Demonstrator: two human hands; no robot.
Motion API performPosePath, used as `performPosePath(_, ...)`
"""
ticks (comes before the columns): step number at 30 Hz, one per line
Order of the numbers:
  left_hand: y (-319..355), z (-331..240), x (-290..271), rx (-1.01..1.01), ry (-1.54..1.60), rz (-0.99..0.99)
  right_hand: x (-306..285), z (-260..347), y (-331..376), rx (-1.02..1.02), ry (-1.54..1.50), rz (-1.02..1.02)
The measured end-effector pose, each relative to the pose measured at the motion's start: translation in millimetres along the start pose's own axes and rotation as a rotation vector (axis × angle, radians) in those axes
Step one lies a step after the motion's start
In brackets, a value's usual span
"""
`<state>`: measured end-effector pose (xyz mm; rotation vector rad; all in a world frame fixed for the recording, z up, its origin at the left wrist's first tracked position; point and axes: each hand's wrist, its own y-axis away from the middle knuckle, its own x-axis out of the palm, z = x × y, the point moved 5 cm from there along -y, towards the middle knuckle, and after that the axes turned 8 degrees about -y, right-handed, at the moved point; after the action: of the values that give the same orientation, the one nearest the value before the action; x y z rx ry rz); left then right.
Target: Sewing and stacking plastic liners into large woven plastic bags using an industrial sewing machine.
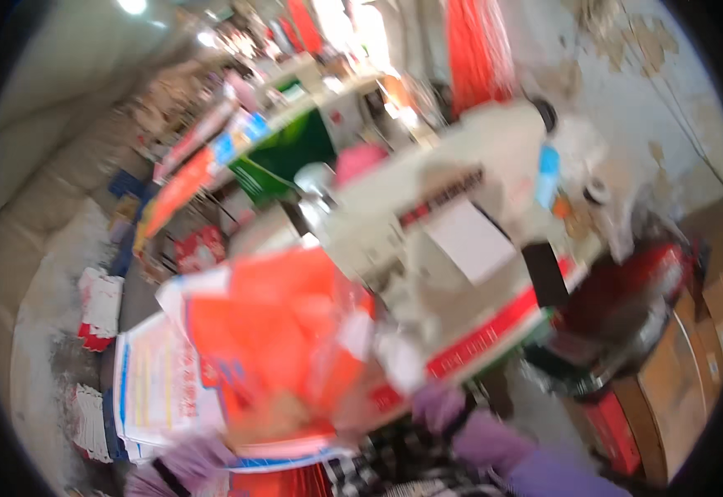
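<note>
Motion blurs much of the picture. A crumpled orange sheet (274,311), perhaps plastic or woven bag material, lies spread in front of me. At its near edge is my left hand (274,417), touching it; the fingers are smeared. My right hand (360,412) is a blurred patch by the sheet's lower right corner, also with indistinct fingers. Purple sleeves with dark bands cover both forearms. Under the orange sheet, to the left, rest white printed sheets (159,385) with blue edging. Just beyond the right hand stands a pale sewing machine (361,224).
A white paper (469,240) and a dark phone-like slab (546,275) are on the sewing table's right side. Red strands (477,54) hang behind. Clear plastic over something red (651,290) and cardboard boxes (680,373) stand at right. White bundles (99,302) lie on the left.
</note>
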<state>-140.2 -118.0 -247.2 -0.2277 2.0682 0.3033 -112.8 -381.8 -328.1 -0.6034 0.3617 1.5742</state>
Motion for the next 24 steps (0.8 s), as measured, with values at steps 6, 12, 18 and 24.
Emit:
performPosePath(6, -79, -104, 33, -0.741, 1.538, -0.294, 24, 48, 86, 0.336, -1.968, 0.151)
performPosePath(12, -125, -99, 2, -0.417, 1.054, 0.065, 18, 6, 83, 0.545, -1.406, -0.109)
performPosePath(18, -201, -157, -72, 0.121, -0.462, 0.07, 30, 64, 134, 0.237, -1.247, -0.173)
performPosePath(24, -153, -179, -7, -0.111, -0.349, 0.475, -61, 69, 160, 0.378, -0.966, -0.069)
